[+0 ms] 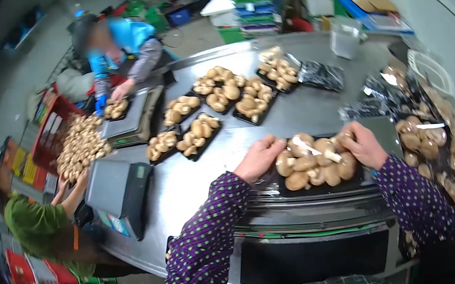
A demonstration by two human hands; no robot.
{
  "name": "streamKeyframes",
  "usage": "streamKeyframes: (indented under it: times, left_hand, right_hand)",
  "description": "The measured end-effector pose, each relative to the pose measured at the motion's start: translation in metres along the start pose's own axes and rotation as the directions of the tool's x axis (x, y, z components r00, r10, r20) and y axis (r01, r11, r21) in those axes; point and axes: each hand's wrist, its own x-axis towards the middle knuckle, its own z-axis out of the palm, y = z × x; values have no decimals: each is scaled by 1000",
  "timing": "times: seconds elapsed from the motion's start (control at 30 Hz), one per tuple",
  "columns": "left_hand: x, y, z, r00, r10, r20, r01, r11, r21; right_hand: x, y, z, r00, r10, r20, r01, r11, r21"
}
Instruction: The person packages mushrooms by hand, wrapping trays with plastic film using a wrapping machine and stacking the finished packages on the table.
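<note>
In front of me a black tray of brown mushrooms has shiny clear film over it. My left hand is closed at its left end, fingers pinching the film at the edge. At the opposite end my right hand grips the film beside the mushrooms with its fingers curled. The tray sits between both hands over a metal film-wrapping machine at the near edge of the steel table. Its underside is hidden.
Several unwrapped mushroom trays stand mid-table. Wrapped trays are piled at right, beside a stack of black trays. Scales stand left. One co-worker handles a tray at a scale; another reaches into loose mushrooms.
</note>
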Motion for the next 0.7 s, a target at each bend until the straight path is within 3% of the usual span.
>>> streamKeyframes:
  times: [0.03, 0.1, 0.17, 0.2, 0.27, 0.3, 0.33, 0.37, 0.4, 0.43, 0.47, 0.5, 0.53, 0.57, 0.6, 0.63, 0.67, 0.7]
  left_hand:
    - [-2, -4, -2, 984, -111, 136, 144, 954, -264]
    - [-34, 31, -10, 933, -266, 244, 325, 912, -252]
    - [-62, 41, -4, 968, -201, 150, 232, 944, -235]
    - [-81, 54, -3, 979, -166, 117, 187, 963, -196]
    - [-123, 76, 8, 999, -49, 21, 52, 980, -190]
    - [-146, 79, 11, 996, -88, 13, 88, 995, -51]
    - [-173, 71, 15, 981, 188, 47, -192, 972, 131]
    - [-209, 98, 20, 986, 157, 50, -159, 986, 43]
    - [-233, 101, 22, 969, 214, 123, -210, 977, -44]
    - [-253, 90, 30, 977, 153, 151, -132, 981, -141]
    - [-267, 82, 33, 973, -92, 211, 113, 989, -90]
    - [-272, 69, 39, 973, -90, 213, 111, 990, -85]
    - [-273, 48, 48, 963, -201, 177, 206, 979, -8]
    - [-274, 27, 56, 941, -312, 130, 307, 950, 60]
    - [-274, 7, 61, 966, -256, 22, 255, 966, 47]
    - [-271, -5, 64, 948, -294, -120, 292, 956, -41]
    - [-264, -19, 61, 931, -286, -228, 278, 958, -64]
    - [-261, -26, 60, 901, -284, -329, 269, 959, -92]
  right_hand:
    - [-1, 5, -2, 1000, 1, -8, -1, 1000, -27]
    - [-9, -14, -11, 999, 2, -52, -3, 1000, -12]
    - [-29, -38, -22, 996, -58, -66, 57, 998, -28]
    - [-47, -67, -29, 998, 0, -55, 0, 1000, 8]
    - [-90, -91, -44, 978, -207, -17, 206, 978, -33]
    - [-117, -89, -44, 978, -191, -83, 195, 980, 40]
    - [-141, -89, -50, 942, -299, -152, 293, 954, -62]
    - [-158, -109, -63, 903, -426, -59, 428, 903, 22]
    - [-185, -102, -75, 925, -364, 107, 334, 916, 224]
    - [-209, -123, -58, 925, -376, -51, 379, 921, 85]
    - [-224, -101, -53, 922, -364, 132, 343, 926, 156]
    - [-234, -107, -41, 945, -249, 214, 287, 943, -170]
    - [-238, -95, -27, 968, -10, 250, 32, 996, -86]
    - [-241, -80, -12, 923, 224, 314, -231, 973, -16]
    - [-245, -63, -6, 907, 310, 285, -324, 946, 3]
    - [-246, -43, -5, 886, 390, 251, -409, 912, 27]
    - [-251, -27, -7, 807, 501, 312, -583, 758, 291]
    - [-251, -27, -14, 750, 547, 372, -661, 590, 464]
